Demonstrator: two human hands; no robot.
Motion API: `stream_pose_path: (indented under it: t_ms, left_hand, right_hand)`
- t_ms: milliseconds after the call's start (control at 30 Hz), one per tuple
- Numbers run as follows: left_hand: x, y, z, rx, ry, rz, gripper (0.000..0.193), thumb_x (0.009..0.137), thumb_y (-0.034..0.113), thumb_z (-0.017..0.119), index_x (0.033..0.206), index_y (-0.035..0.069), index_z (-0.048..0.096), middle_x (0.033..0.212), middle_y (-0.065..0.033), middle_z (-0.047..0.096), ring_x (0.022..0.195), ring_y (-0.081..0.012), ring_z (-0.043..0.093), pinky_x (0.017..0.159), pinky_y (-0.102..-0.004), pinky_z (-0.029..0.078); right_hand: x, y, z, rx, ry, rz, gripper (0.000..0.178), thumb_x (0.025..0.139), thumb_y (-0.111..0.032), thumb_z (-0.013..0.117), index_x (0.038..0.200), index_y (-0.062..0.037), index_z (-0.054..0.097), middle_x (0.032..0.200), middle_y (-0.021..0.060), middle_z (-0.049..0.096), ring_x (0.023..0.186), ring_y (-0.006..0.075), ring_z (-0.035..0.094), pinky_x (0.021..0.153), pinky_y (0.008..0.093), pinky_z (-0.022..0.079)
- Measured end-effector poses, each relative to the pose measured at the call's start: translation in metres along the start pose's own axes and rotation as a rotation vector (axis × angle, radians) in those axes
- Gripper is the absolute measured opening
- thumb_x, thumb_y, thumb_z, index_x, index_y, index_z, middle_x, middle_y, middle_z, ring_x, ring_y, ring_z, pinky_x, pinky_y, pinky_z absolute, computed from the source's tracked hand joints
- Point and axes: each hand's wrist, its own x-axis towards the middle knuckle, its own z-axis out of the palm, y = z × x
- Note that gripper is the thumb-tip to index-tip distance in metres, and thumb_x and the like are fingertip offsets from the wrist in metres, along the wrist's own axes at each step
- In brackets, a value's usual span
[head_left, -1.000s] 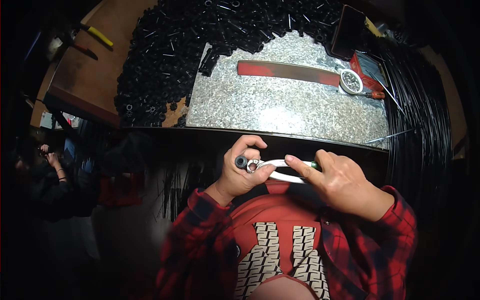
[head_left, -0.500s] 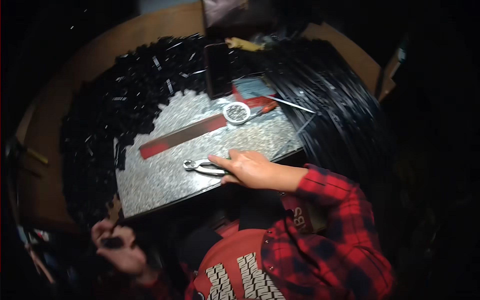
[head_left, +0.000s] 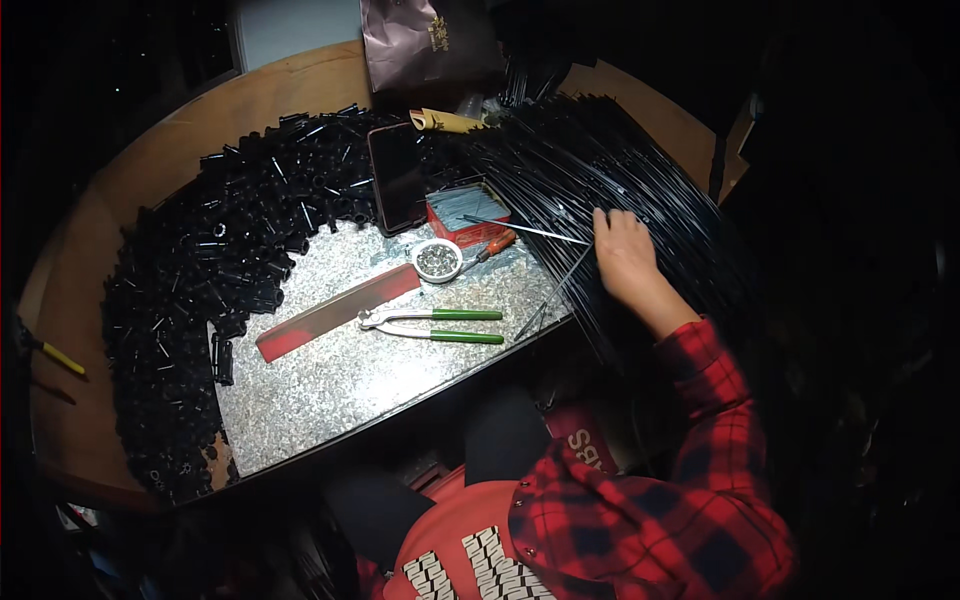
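My right hand [head_left: 626, 258] is over the pile of long thin black rods [head_left: 690, 215] on the right. Its fingers are bent down among the rods, and the thumb and fingertips are hidden. My left hand is out of the picture. Green-handled pliers [head_left: 465, 337] lie on the speckled grey worktop [head_left: 330, 400], jaws to the left, with nobody holding them. Behind them a long bar, reddish at its ends [head_left: 340, 310], lies aslant. A white round dish [head_left: 437, 261] of small shiny pieces stands by the bar's right end.
Short black tubes [head_left: 170, 320] are heaped along the left and back. Behind the dish are a phone [head_left: 397, 178], a red box [head_left: 462, 212], an orange-handled screwdriver [head_left: 497, 244] and a pale thin rod [head_left: 535, 231]. A curved brown rim [head_left: 140, 195] encloses the worktop; a dark bag [head_left: 430, 50] stands behind.
My right hand has let go of the pliers and moved right and away from me, onto the black rods. My left hand, earlier blurred at the lower left with a dark piece, has left the picture.
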Motion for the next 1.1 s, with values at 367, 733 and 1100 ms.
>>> stream_pose_path:
  t_ms: [367,733,1100]
  left_hand:
    - [-0.185,-0.333,-0.068,0.018,-0.726,-1.233,0.045,0.098,0.038,0.047,0.116,-0.003,0.052,0.080,-0.0149,0.060,0.069,-0.0259,0.062,0.069,-0.0366,0.053]
    - [-0.199,-0.370,-0.007,0.552,-0.641,-0.959,0.053,0.092,0.034,0.058,0.124,-0.008,0.051,0.119,-0.0250,0.059,0.111,-0.0345,0.057,0.095,-0.0376,0.043]
    - [-0.200,-0.357,0.009,0.519,-0.632,-0.880,0.041,0.089,0.026,0.062,0.112,-0.007,0.059,0.105,-0.0231,0.065,0.097,-0.0323,0.062,0.085,-0.0375,0.047]
  right_hand:
    - [0.009,0.029,-0.002,0.430,-0.220,0.222,0.032,0.072,-0.015,0.077,0.088,0.0038,0.056,0.093,0.0206,0.062,0.092,0.0375,0.059,0.080,0.0438,0.048]
    - [0.019,0.075,0.019,0.652,-0.124,0.292,0.024,0.086,-0.021,0.063,0.086,0.0027,0.061,0.089,0.0214,0.065,0.080,0.0391,0.062,0.072,0.0458,0.051]
    - [0.035,0.070,0.025,0.276,-0.002,0.243,0.025,0.074,-0.005,0.066,0.093,0.0038,0.052,0.101,0.0232,0.054,0.087,0.0399,0.062,0.074,0.0456,0.053]
